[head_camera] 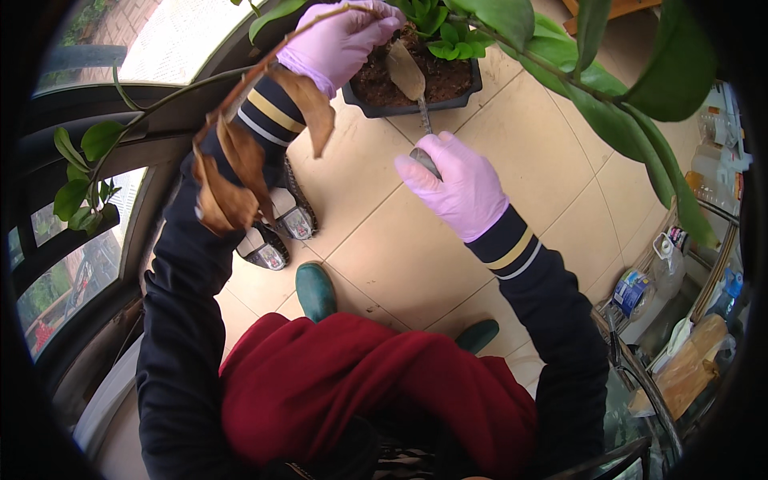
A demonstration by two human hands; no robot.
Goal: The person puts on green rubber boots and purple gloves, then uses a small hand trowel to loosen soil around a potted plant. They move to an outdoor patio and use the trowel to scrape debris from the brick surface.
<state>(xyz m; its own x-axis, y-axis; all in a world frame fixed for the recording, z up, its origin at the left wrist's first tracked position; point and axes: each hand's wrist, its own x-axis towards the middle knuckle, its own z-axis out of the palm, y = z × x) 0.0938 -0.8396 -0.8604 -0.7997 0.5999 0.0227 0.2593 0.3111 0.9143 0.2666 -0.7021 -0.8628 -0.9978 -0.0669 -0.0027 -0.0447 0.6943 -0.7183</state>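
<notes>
My right hand [459, 186], in a pink glove, grips the grey handle of a small hand trowel [407, 71]. The trowel's soil-smeared blade points away from me, over the dark soil in a black plastic planter [414, 109]. At the planter's far left is my left hand [342, 42], also gloved in pink, its fingers bent near the soil and a leafy green plant [459, 45]. A thin brown stem with withered leaves [240, 162] crosses in front of that hand and forearm; whether the fingers pinch anything is unclear.
Large green leaves [600, 90] overhang the upper right. A rack [714, 288] with plastic bottles and bags stands at right. Dark slippers [294, 219] lie on the tiled floor [384, 258] beside my green shoe [315, 291]. Dark-framed windows [78, 252] line the left, where a vine [102, 141] trails.
</notes>
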